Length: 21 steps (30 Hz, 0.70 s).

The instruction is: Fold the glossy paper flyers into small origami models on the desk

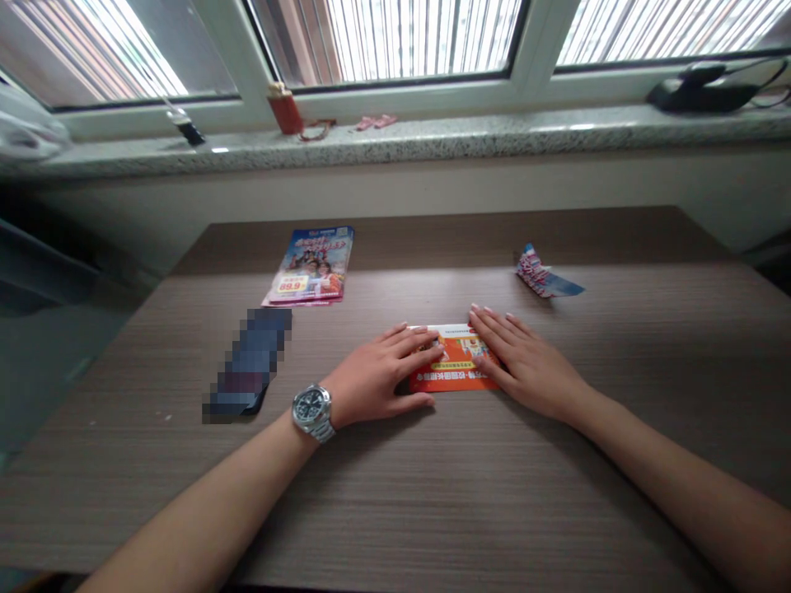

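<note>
An orange and white folded leaflet lies flat on the wooden table in front of me. My left hand, with a metal wristwatch, rests palm down on the leaflet's left side, fingers stretched out. My right hand lies flat on its right side, fingers extended toward the top edge. Both hands press the paper against the table; neither grips it.
A small stack of blue and pink flyers lies at the back left. A folded paper piece sits at the back right. A dark phone lies left of my hands. The granite windowsill holds a red box and cables.
</note>
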Tool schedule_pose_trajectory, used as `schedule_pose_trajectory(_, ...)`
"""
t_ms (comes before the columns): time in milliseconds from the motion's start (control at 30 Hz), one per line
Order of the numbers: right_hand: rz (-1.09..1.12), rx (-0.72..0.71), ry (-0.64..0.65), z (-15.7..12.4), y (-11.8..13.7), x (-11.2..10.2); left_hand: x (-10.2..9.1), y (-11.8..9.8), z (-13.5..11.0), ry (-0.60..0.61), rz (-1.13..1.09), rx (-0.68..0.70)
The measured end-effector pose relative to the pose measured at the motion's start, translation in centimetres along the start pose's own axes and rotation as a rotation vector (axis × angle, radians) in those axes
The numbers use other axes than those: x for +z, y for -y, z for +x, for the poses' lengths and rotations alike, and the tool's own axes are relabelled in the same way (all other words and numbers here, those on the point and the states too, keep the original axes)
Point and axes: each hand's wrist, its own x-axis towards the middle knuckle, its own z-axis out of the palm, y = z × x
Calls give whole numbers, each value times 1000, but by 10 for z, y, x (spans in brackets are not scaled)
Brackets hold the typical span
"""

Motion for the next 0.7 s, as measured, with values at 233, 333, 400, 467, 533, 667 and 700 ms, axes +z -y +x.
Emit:
schedule_pose_trajectory(233, 197, -117, -83, -4, -2, -13, 3, 2, 0, 11, -54, -40)
schedule_pose_trajectory(333, 251, -227, -68, -6, -4, -17, 4, 4, 0, 6, -71, -47)
schedule_pose_trajectory(400, 272, -267, -43, -7, -4, -17, 4, 4, 0, 2, -87, -58)
schedule_pose_trajectory(467, 288, -274, -16, -6, -4, -15, 5, 5, 0, 0, -98, -61)
schedule_pose_trajectory(533, 299, -272, 6, -6, -4, -14, 4, 6, -1, 0, -105, -50)
schedule_pose_trajectory(667, 302, -275, 6, -5, -4, -14, 3, 7, -1, -4, -111, -25)
schedule_pose_trajectory(700, 303, -277, -2, -5, -4, -14, 3, 7, -1, -10, -109, -21)
